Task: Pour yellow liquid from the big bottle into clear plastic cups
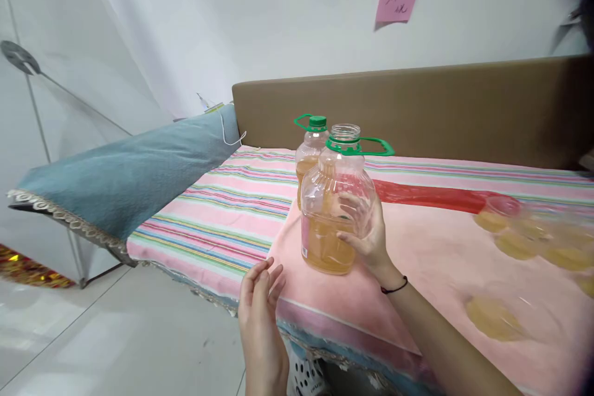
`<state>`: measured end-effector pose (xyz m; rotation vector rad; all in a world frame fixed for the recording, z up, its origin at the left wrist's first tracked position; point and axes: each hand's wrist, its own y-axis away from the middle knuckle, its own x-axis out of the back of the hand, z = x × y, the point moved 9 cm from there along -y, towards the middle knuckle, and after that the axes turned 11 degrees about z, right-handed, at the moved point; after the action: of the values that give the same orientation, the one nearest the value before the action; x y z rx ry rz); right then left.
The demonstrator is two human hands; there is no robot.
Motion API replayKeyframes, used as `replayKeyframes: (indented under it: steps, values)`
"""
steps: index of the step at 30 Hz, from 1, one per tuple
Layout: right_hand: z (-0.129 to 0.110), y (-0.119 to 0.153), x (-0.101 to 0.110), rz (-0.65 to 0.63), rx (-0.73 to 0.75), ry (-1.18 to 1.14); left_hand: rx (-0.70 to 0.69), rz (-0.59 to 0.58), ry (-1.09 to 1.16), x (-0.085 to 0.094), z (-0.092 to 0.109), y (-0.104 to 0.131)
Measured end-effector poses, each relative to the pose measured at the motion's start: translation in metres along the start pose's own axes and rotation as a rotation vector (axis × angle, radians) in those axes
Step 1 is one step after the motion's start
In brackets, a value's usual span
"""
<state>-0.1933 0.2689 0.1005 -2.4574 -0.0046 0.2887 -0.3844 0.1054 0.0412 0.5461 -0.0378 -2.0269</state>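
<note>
A large clear bottle (327, 223) with a green ring handle stands uncapped on the pink cloth, partly filled with yellow-brown liquid. My right hand (366, 232) is wrapped round its right side, the fingers showing through the plastic from behind. My left hand (263, 303) is raised in front of the bed edge, left of the bottle and apart from it, fingers loosely bent and holding nothing. Just behind stands a second bottle (307, 151) with a green cap and handle, also holding liquid.
Several clear cups (492, 315) of yellow liquid stand on the right. A red plastic strip (427, 195) lies behind them. Brown headboard (417, 105) at the back; blue-covered piece (139, 167) on the left.
</note>
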Motion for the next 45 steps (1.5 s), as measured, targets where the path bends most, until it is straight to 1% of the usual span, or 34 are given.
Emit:
replayKeyframes:
  steps: [3, 6, 10, 12, 15, 20, 22, 24, 26, 29, 31, 33, 36, 38, 40, 41, 43, 45]
  values:
    - [0.014, -0.006, -0.018, -0.026, 0.0, 0.004, 0.028, 0.014, -0.025, 0.005, -0.003, -0.005]
    - [0.027, -0.01, -0.026, -0.032, 0.003, -0.031, 0.077, 0.021, -0.026, 0.007, -0.014, -0.013]
    - [0.04, -0.012, -0.029, -0.042, -0.027, -0.041, 0.19, -0.043, -0.002, 0.003, -0.033, -0.019]
    - [0.044, -0.012, -0.029, -0.048, -0.038, -0.024, 0.24, -0.057, 0.001, -0.001, -0.04, -0.016]
    - [0.048, -0.012, -0.028, -0.077, -0.048, -0.03, 0.274, -0.091, -0.005, -0.01, -0.045, -0.007]
    - [0.057, -0.012, -0.027, -0.144, -0.068, -0.021, 0.391, -0.23, -0.038, -0.03, -0.06, 0.005]
    - [0.059, -0.012, -0.027, -0.152, -0.086, 0.006, 0.417, -0.286, -0.039, -0.036, -0.063, 0.009]
    - [0.058, -0.012, -0.028, -0.162, -0.107, 0.017, 0.451, -0.334, 0.002, -0.043, -0.061, 0.015]
    - [0.055, -0.011, -0.03, -0.181, -0.134, 0.033, 0.523, -0.405, 0.089, -0.053, -0.057, 0.027]
    - [0.046, -0.009, -0.025, -0.208, -0.186, 0.073, 0.664, -0.6, 0.215, -0.073, -0.048, 0.054]
    - [0.035, -0.008, -0.011, -0.188, -0.209, 0.115, 0.714, -0.727, 0.247, -0.082, -0.043, 0.069]
    - [0.015, -0.008, 0.013, -0.145, -0.199, 0.16, 0.723, -0.804, 0.252, -0.088, -0.041, 0.077]
    - [-0.029, -0.005, 0.057, -0.109, -0.134, 0.221, 0.71, -0.868, 0.242, -0.094, -0.041, 0.086]
    - [-0.06, -0.001, 0.092, -0.091, -0.083, 0.282, 0.678, -0.899, 0.221, -0.098, -0.042, 0.092]
    - [-0.083, 0.006, 0.13, -0.066, -0.061, 0.373, 0.623, -0.919, 0.188, -0.103, -0.044, 0.098]
    - [-0.09, 0.01, 0.149, -0.054, -0.057, 0.423, 0.593, -0.927, 0.169, -0.105, -0.045, 0.101]
    - [-0.097, 0.02, 0.189, -0.027, -0.063, 0.524, 0.534, -0.95, 0.118, -0.111, -0.051, 0.111]
    - [-0.094, 0.032, 0.228, 0.01, -0.094, 0.599, 0.456, -0.98, 0.021, -0.118, -0.06, 0.122]
